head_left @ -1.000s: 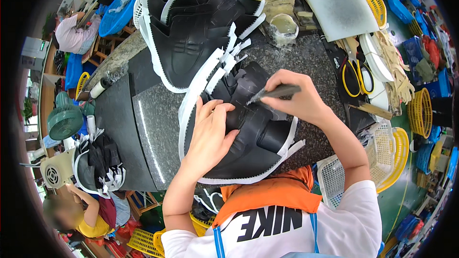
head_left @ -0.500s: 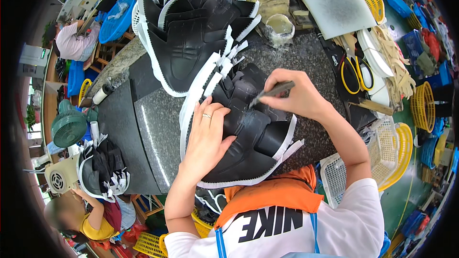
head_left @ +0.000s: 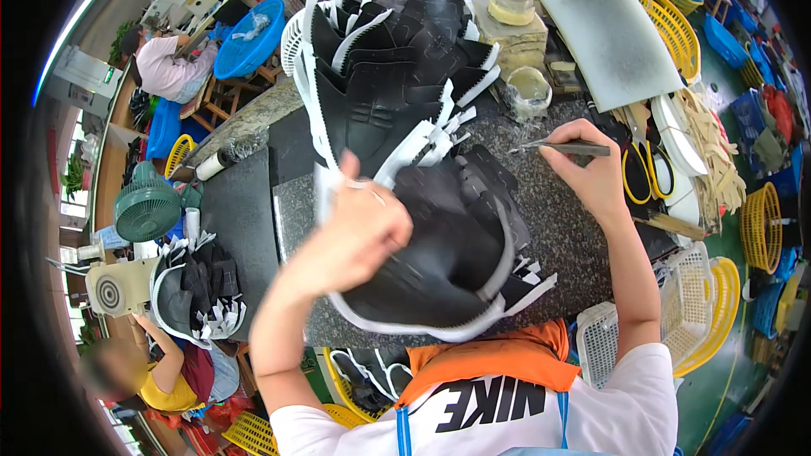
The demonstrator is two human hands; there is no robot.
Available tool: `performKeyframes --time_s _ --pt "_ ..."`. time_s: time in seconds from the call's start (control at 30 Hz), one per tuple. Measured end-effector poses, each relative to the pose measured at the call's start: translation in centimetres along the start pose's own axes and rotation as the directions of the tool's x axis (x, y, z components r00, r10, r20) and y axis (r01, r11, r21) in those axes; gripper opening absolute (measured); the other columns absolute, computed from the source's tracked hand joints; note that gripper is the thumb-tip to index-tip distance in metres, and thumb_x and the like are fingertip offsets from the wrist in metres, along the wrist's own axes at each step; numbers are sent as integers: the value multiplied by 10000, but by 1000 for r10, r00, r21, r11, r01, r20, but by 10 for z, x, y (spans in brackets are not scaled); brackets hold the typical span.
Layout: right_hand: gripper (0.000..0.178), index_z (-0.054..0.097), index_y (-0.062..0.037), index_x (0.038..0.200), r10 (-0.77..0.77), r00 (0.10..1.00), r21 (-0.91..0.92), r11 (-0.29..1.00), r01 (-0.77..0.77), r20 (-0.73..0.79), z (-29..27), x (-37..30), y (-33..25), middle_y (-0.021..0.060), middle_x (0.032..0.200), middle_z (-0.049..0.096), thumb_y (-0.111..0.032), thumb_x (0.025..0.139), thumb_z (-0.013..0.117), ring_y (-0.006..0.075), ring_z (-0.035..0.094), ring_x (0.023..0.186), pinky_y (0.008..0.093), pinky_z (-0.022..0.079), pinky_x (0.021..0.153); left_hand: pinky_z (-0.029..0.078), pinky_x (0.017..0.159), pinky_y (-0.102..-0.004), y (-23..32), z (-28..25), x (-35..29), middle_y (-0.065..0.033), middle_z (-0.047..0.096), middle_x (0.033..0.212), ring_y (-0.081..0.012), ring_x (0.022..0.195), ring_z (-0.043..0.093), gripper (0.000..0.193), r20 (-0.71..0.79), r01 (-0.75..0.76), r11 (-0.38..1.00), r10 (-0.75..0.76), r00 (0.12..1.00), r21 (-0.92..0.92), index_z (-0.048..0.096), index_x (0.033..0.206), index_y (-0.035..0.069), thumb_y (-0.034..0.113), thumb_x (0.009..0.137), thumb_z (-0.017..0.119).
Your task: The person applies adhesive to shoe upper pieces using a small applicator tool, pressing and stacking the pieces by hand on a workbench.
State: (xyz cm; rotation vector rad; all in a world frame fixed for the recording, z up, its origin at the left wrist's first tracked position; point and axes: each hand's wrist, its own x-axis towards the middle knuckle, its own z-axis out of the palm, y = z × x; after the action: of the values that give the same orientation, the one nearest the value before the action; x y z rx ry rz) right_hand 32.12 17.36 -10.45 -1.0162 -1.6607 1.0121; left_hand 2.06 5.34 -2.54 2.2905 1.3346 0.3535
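A black shoe upper [head_left: 422,287] with a white zigzag-cut edge lies bent in front of me on the speckled stone slab [head_left: 566,262]. My left hand [head_left: 363,224] is over its left side, smeared by motion. Its fingers look curled, but whether they grip the upper is unclear. Off to the right, my right hand [head_left: 587,169] is closed around a slim grey tool [head_left: 579,149] with a narrow tip, held above the slab and apart from the upper. Behind lies a pile of similar black uppers [head_left: 380,76] with white edges.
A whitish cup [head_left: 528,89] stands at the back beside a stone block [head_left: 515,38]. Yellow-handled scissors [head_left: 646,173] and a pale board [head_left: 604,34] lie at the right. Baskets [head_left: 680,304] stand near my right elbow. Two other people sit at the left.
The tool has come off the upper's surface as my right hand moved right. My left hand has lifted from lying flat, and the upper is now bent over. The whole view has shifted.
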Motion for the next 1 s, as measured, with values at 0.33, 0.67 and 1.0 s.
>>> performKeyframes --time_s 0.33,0.67,1.0 --pt "140 634 -26 822 163 982 14 986 -164 93 -5 -20 -12 -15 780 610 -54 791 768 46 536 692 211 437 621 436 937 -443 19 72 43 -139 532 1098 -351 1048 524 404 -335 215 936 -114 935 279 593 1012 33 89 665 793" --pt "206 621 -29 832 1 988 -156 987 24 154 9 -54 6 74 802 627 -102 755 798 214 653 713 301 517 664 437 893 -398 17 95 41 -125 509 1081 -328 1013 498 418 -280 138 944 -51 959 301 592 974 10 104 641 826" --pt "239 605 -36 829 -60 970 -59 995 76 234 12 -70 0 78 813 629 -115 744 813 207 652 696 301 526 621 438 825 -386 19 86 45 -145 511 1051 -309 958 499 403 -209 158 931 -91 974 328 585 913 -4 149 643 842"
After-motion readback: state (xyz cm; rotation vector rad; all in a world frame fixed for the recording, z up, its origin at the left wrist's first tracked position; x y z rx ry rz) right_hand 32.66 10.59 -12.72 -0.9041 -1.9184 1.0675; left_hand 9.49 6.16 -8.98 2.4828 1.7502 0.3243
